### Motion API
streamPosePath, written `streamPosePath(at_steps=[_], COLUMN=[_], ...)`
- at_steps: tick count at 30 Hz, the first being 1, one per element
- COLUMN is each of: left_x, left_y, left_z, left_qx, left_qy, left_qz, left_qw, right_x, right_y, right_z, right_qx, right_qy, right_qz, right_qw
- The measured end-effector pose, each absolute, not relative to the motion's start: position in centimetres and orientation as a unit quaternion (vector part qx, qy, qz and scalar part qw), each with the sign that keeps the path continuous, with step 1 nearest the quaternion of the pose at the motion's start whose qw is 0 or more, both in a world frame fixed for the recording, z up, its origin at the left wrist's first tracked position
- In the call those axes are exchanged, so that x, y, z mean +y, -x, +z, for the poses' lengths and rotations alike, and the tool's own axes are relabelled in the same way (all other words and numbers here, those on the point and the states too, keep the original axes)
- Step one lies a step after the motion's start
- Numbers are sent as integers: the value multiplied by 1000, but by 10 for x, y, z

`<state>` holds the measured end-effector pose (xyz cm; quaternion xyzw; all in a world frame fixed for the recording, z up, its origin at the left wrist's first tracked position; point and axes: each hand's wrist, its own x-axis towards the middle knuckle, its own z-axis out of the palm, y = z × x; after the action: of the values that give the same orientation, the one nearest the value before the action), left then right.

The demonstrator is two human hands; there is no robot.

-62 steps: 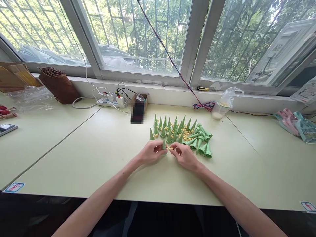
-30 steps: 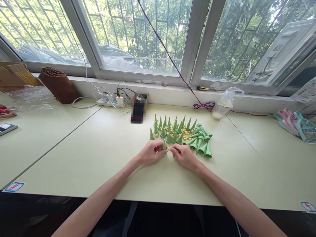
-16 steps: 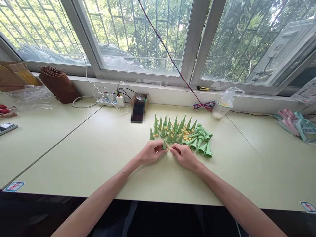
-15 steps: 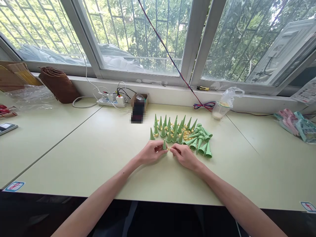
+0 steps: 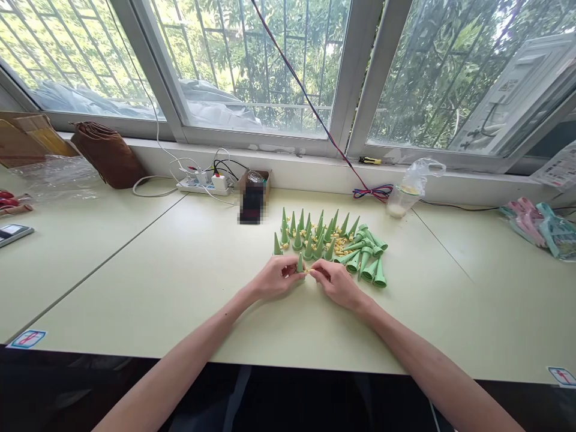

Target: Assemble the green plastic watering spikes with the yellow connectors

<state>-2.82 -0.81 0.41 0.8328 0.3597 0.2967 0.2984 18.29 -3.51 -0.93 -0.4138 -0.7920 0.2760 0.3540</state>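
Observation:
My left hand (image 5: 278, 277) is closed around the lower part of a green plastic cone (image 5: 300, 263), which stands upright with its tip up. My right hand (image 5: 335, 282) pinches a small yellow plastic piece (image 5: 308, 271) against the cone's right side. Fingers partly cover both the cone's base and the yellow piece. Just beyond my hands, several like cones (image 5: 319, 247) stand upright in rows, some with yellow pieces at their bases. To the right, more green cones (image 5: 380, 277) lie on their sides in a heap beside loose yellow pieces (image 5: 344, 245).
Along the window wall are a power strip (image 5: 204, 185), a small box (image 5: 265, 180) and a plastic cup in a bag (image 5: 398, 207). A brown pouch (image 5: 108, 156) leans at the back left. Packaged pink and teal items (image 5: 535, 225) lie far right on the table (image 5: 157, 294).
Hardly anything differs. My right hand has shifted very slightly at the yellow piece, while my left hand keeps the cone in the same spot.

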Motion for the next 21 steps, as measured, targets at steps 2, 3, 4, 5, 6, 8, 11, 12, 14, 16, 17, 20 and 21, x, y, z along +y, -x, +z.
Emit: streamPosePath(at_steps=[2,3,4,5,6,8,11,12,14,16,17,20,21], left_x=[-8,-8,-8,-8,-8,-8,-8,-9,-9,-10,-10,-10,-10], left_y=[28,28,28,28,28,28,28,28,28,28,28,28,28], left_z=[4,4,4,4,4,3,3,3,3,3,3,3,3], left_qx=[360,361,361,361,361,359,356,354,352,350,350,350,350], left_qy=[-834,-834,-833,-833,-832,-831,-831,-831,-831,-832,-832,-832,-831], left_qz=[296,296,298,300,302,304,301,301,301,300,299,296,296], left_qw=[295,294,294,294,294,296,302,304,308,309,310,314,316], right_x=[-35,-35,-35,-35,-35,-35,-35,-35,-35,-34,-34,-34,-34], right_y=[-183,-184,-184,-184,-184,-184,-183,-183,-184,-184,-184,-184,-184], right_z=[-9,-9,-10,-10,-10,-10,-11,-11,-11,-12,-12,-13,-12], right_qx=[-793,-793,-793,-793,-794,-795,-796,-796,-798,-802,-804,-807,-806], right_qy=[415,416,416,416,414,410,405,404,405,406,407,413,415], right_qz=[274,274,273,271,269,265,267,268,267,264,262,256,256], right_qw=[352,352,352,354,356,359,363,362,358,349,345,335,334])
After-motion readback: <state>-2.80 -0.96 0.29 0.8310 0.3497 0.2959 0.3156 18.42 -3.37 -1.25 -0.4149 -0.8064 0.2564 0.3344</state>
